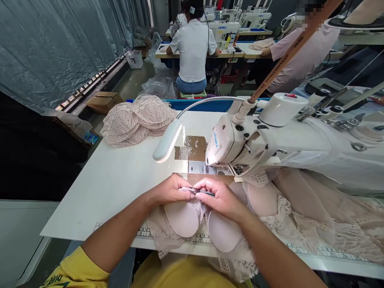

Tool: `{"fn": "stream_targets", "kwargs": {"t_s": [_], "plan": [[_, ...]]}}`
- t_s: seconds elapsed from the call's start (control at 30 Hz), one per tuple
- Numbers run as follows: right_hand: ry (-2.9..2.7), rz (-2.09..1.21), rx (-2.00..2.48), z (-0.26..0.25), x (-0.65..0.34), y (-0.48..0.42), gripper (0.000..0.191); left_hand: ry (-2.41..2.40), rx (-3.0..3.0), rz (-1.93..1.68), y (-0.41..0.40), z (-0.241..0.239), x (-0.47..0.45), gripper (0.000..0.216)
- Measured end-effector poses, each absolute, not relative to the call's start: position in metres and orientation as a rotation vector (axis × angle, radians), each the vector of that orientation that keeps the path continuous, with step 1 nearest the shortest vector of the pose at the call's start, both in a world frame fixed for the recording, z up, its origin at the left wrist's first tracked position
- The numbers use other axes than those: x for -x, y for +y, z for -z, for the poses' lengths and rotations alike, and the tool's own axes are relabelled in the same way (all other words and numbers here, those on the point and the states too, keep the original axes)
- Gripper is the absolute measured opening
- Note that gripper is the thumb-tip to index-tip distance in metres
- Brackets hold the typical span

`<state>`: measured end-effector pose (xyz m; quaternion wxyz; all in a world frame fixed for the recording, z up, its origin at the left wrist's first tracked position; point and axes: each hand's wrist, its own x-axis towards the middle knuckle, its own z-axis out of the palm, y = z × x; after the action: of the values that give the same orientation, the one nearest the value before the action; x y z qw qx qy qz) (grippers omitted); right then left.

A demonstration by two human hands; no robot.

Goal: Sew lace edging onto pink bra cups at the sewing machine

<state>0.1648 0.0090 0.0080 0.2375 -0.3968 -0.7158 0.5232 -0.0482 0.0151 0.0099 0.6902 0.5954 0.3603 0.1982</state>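
Observation:
My left hand is closed, pinching the lace edge of a pale beige bra between thumb and fingers. The bra's two smooth moulded cups, a left cup and a right cup, hang over the table's front edge toward my lap. Closed close beside it, my right hand grips a slim dark metal tool, which looks like thread snips or tweezers. Its tip meets the lace at my left fingertips. Both hands are in front of the sewing machine's needle area, apart from it.
A white JUKI sewing machine fills the right side. Its lamp hangs over the white table. Beige lace pieces are heaped at the back left; more lace fabric lies right. Two people sit at machines beyond.

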Motion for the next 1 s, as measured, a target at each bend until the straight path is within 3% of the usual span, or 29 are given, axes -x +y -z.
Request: {"fn": "stream_targets", "kwargs": {"t_s": [0.33,0.43,0.57,0.63,0.77,1.0], "plan": [[-1.803,-1.393,1.115,-0.003,-0.159,0.011,0.014,0.877,-1.359,-0.442,0.015,-0.01,0.045,0.031],[-1.759,-1.507,1.11,-0.001,-0.155,0.011,0.033,0.801,-1.42,-0.437,0.016,-0.011,0.048,0.026],[-1.954,-1.401,1.247,-0.005,-0.158,0.012,0.013,0.829,-1.553,-0.189,0.019,-0.019,0.07,0.026],[-2.048,-1.381,1.275,-0.007,-0.162,0.013,0.018,0.916,-1.552,-0.115,0.021,-0.023,0.085,0.025],[-2.108,-1.624,1.121,-0.008,-0.164,0.012,0.025,1.014,-1.471,-0.251,0.023,-0.028,0.101,0.025],[-1.86,-1.502,1.147,-0.003,-0.147,0.009,0.023,0.958,-1.433,-0.462,0.017,-0.023,0.082,0.023]]}}
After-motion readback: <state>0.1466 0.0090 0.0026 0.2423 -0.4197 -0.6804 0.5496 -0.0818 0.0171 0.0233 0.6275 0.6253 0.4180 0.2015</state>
